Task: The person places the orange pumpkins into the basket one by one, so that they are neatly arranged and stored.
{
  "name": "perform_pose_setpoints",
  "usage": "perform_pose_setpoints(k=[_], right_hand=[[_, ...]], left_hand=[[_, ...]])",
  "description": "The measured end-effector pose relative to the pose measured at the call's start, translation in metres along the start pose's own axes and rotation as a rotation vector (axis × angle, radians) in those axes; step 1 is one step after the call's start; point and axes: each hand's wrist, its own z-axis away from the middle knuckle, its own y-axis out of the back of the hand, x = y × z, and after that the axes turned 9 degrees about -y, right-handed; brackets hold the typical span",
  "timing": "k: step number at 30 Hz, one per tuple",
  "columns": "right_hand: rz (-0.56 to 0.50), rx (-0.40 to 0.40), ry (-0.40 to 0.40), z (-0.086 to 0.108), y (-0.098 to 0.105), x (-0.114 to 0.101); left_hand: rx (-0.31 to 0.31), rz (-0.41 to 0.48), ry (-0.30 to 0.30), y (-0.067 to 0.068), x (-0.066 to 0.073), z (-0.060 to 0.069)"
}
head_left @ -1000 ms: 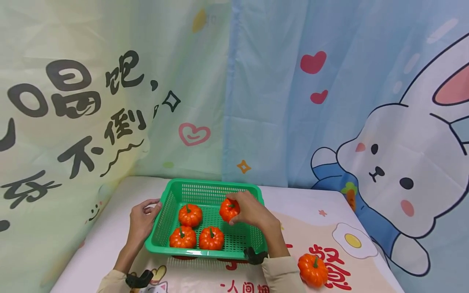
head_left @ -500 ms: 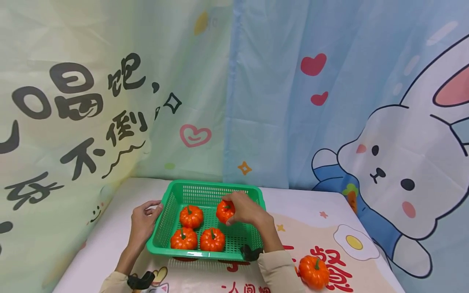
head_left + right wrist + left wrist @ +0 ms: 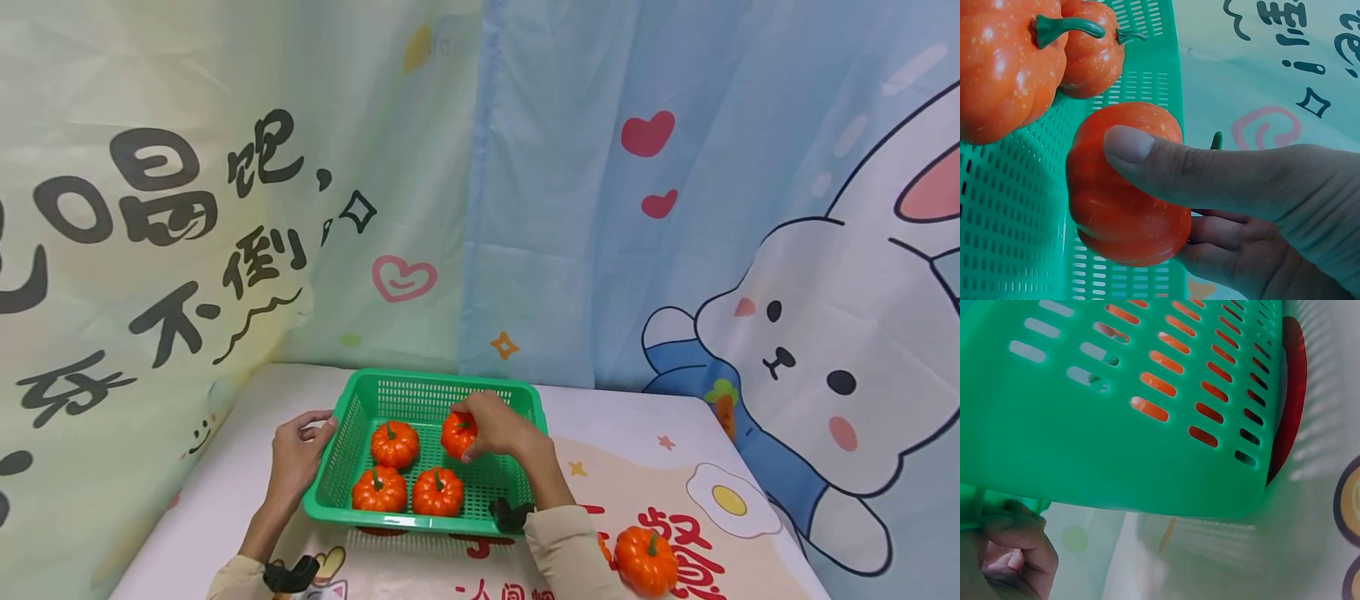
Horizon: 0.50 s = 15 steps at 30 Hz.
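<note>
A green plastic basket (image 3: 480, 496) stands on the table with three small orange pumpkins inside: one at the back (image 3: 394, 444), one at front left (image 3: 379, 490) and one at front middle (image 3: 438, 492). My right hand (image 3: 504, 427) grips another pumpkin (image 3: 1132, 194) over the basket's right half, thumb across its side and fingers behind. Whether that pumpkin touches the basket floor, I cannot tell. At the basket's left side my left hand (image 3: 298, 454) pinches the rim, its fingers curled at the edge (image 3: 1019, 544). Outside the basket, at right, lies one more pumpkin (image 3: 647, 561).
A printed cloth (image 3: 592, 467) with red characters and a fried egg covers the table. Behind it hangs a curtain (image 3: 525, 208) with a rabbit and lettering. Black bands (image 3: 291, 575) circle both wrists below padded sleeves.
My right hand has shifted slightly left with the pumpkin it holds. The left hand stays at the rim. The whole view has drifted a little.
</note>
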Motion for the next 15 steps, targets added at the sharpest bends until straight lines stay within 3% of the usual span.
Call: perform_pose_setpoints(k=[15], right_hand=[[0.025,-0.034,0.011,-0.014,-0.002,0.001]], left_hand=[[0.005,0.012,-0.015,-0.001,-0.003,-0.001]])
